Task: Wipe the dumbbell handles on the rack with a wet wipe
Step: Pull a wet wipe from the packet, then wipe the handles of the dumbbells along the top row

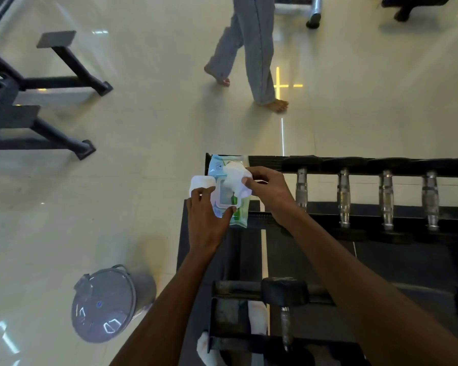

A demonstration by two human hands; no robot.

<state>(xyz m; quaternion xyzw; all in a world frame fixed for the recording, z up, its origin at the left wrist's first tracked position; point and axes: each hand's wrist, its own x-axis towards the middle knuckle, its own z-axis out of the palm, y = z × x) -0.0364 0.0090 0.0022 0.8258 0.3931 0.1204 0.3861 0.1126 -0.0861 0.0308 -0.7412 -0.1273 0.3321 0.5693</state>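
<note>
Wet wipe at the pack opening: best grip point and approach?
Pinch the bunched free end of the wet wipe standing above the wipe pack, coming from the right as the right hand does. The left hand steadies the pack beside its flipped-open lid.

A glossy pale tiled floor fills the room and mirrors the ceiling lights as bright streaks. At the left edge stands a black metal machine frame with splayed feet. A grey lidded bin sits on the floor at lower left. A barefoot person in loose grey trousers walks across the top.
</note>
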